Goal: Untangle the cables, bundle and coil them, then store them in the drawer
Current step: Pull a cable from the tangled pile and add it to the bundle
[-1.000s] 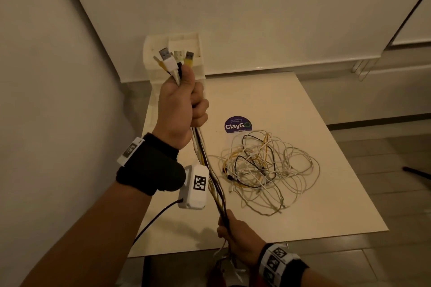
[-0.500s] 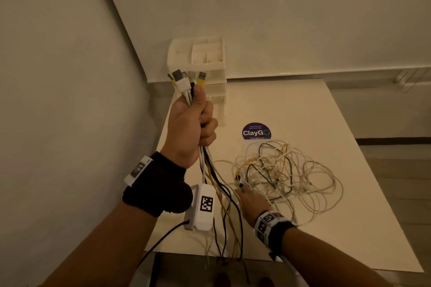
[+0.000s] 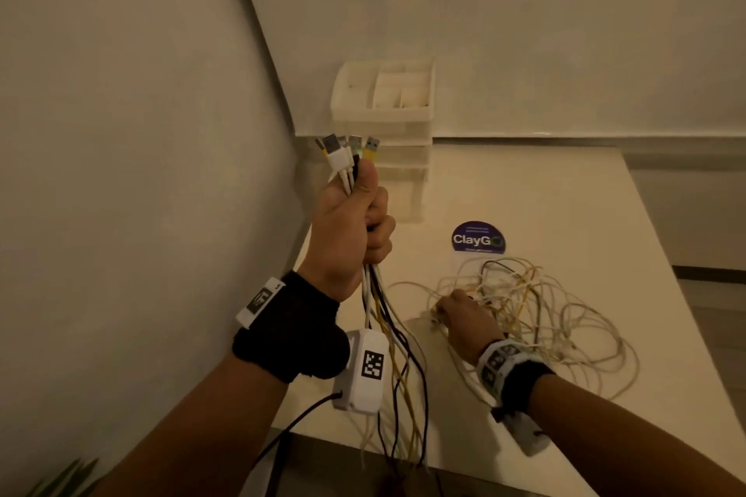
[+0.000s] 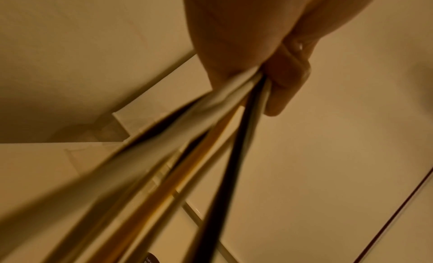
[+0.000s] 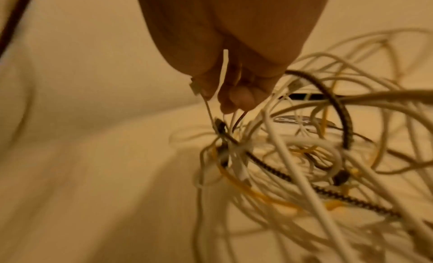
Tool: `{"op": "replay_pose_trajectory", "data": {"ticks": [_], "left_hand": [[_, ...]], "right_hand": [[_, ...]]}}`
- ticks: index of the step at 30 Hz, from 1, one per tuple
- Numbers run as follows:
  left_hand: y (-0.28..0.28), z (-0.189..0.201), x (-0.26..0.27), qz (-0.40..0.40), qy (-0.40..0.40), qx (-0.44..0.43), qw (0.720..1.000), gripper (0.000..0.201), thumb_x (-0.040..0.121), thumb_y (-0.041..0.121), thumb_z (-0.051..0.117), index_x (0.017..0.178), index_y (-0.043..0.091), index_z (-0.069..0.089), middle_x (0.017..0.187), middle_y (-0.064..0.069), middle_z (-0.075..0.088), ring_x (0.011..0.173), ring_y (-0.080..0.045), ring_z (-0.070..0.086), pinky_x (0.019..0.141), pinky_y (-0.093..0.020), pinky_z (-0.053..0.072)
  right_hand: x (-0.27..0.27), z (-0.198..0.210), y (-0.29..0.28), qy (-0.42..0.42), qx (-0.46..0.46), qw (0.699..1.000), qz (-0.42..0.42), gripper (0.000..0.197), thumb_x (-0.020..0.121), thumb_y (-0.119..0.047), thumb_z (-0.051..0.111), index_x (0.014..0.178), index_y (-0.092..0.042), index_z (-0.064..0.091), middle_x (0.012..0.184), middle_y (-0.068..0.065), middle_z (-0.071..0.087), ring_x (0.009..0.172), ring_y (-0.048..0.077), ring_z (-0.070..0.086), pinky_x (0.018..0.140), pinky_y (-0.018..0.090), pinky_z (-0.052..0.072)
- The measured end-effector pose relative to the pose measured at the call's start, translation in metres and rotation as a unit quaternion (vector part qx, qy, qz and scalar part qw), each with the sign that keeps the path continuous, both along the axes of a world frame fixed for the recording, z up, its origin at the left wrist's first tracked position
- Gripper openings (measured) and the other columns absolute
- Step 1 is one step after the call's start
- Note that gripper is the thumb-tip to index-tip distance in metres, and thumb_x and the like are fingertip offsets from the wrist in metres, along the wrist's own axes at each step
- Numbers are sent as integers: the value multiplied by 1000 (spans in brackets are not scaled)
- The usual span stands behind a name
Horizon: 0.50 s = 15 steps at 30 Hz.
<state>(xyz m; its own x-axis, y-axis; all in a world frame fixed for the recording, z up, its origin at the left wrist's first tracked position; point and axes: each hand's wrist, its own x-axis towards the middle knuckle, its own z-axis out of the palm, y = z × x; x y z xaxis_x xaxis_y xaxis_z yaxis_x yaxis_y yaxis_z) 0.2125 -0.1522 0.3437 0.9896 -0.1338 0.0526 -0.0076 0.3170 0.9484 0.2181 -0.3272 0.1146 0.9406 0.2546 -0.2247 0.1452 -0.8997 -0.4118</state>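
My left hand (image 3: 355, 222) is raised above the table's left side and grips a bundle of cables (image 3: 385, 331) in its fist. Their USB plugs (image 3: 349, 151) stick up out of the fist, and the white, yellow and black strands hang past the table's front edge. In the left wrist view the fingers (image 4: 281, 81) curl round these cables (image 4: 211, 137). A loose tangle of cables (image 3: 545, 315) lies on the table. My right hand (image 3: 464, 315) reaches into the tangle's left edge. In the right wrist view its fingertips (image 5: 234, 98) pinch a thin white cable (image 5: 199, 90) of the tangle (image 5: 304, 156).
A white drawer unit (image 3: 383, 125) with an open compartmented top stands in the back left corner of the cream table (image 3: 545, 194). A round purple sticker (image 3: 478, 238) lies behind the tangle. A wall runs close along the left.
My right hand has left the hanging strands at the table's front edge and moved up and right to the tangle. My left hand still holds the bundle upright.
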Motion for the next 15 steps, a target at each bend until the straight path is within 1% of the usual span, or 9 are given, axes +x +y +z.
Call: {"op": "replay_pose_trajectory", "data": {"ticks": [1, 3, 5, 6, 9, 10, 12, 13, 15], "left_hand": [[-2, -1, 3, -5, 0, -2, 1000, 39, 94, 44, 41, 66, 20, 27, 54, 4, 23, 38, -6, 14, 40, -14, 14], [-10, -4, 8, -18, 2, -3, 1000, 39, 92, 46, 43, 66, 20, 27, 55, 4, 22, 39, -7, 13, 40, -15, 14], [-18, -6, 15, -32, 2, -2, 999, 40, 92, 46, 43, 67, 20, 27, 56, 3, 21, 39, -8, 13, 39, -14, 15], [-22, -6, 17, -38, -1, -2, 999, 40, 93, 46, 42, 67, 19, 28, 56, 3, 21, 39, -8, 13, 39, -14, 15], [-36, -4, 25, -56, -10, 2, 998, 39, 94, 45, 41, 69, 19, 28, 57, 2, 22, 37, -8, 14, 38, -13, 15], [-40, -4, 27, -60, -11, 3, 998, 38, 95, 44, 41, 69, 19, 28, 57, 2, 22, 37, -8, 14, 38, -14, 14], [-47, -3, 31, -65, -9, 4, 998, 38, 95, 44, 41, 69, 19, 29, 56, 2, 23, 38, -8, 15, 39, -14, 13], [-50, -4, 33, -66, -6, 4, 998, 39, 97, 42, 41, 68, 19, 28, 55, 3, 23, 38, -8, 15, 39, -14, 13], [-55, -5, 36, -73, -3, 6, 997, 41, 100, 40, 40, 67, 18, 26, 54, 3, 22, 38, -9, 14, 40, -14, 14]], "right_hand": [[8, 11, -5, 1, 76, 995, -61, 13, 100, -18, 42, 103, -11, 53, 105, 7, 55, 94, 31, 58, 74, 34, 45], [22, 40, -17, 11, 236, 957, -169, 20, 102, -25, 41, 95, -9, 50, 88, 2, 62, 83, 26, 58, 63, 28, 42], [31, 79, -27, 18, 380, 897, -226, 22, 103, -27, 39, 92, -10, 48, 87, 5, 69, 81, 24, 63, 59, 23, 43], [32, 100, -33, 12, 425, 874, -236, 21, 103, -26, 38, 93, -11, 48, 89, 8, 71, 81, 24, 66, 59, 23, 44], [31, 159, -48, -20, 506, 830, -233, 23, 103, -30, 39, 96, -9, 48, 84, 11, 70, 73, 20, 68, 58, 26, 48], [29, 177, -51, -30, 524, 822, -223, 23, 103, -29, 39, 97, -9, 47, 82, 12, 68, 72, 21, 67, 60, 30, 50], [25, 210, -55, -50, 545, 813, -202, 18, 104, -23, 38, 100, -8, 46, 77, 12, 61, 68, 26, 64, 64, 39, 52], [23, 225, -56, -62, 550, 810, -193, 16, 104, -20, 37, 100, -8, 46, 76, 11, 58, 65, 27, 60, 64, 40, 52], [20, 257, -57, -105, 548, 811, -177, 14, 103, -17, 36, 99, -8, 47, 73, 8, 55, 60, 24, 53, 58, 37, 48]]}}
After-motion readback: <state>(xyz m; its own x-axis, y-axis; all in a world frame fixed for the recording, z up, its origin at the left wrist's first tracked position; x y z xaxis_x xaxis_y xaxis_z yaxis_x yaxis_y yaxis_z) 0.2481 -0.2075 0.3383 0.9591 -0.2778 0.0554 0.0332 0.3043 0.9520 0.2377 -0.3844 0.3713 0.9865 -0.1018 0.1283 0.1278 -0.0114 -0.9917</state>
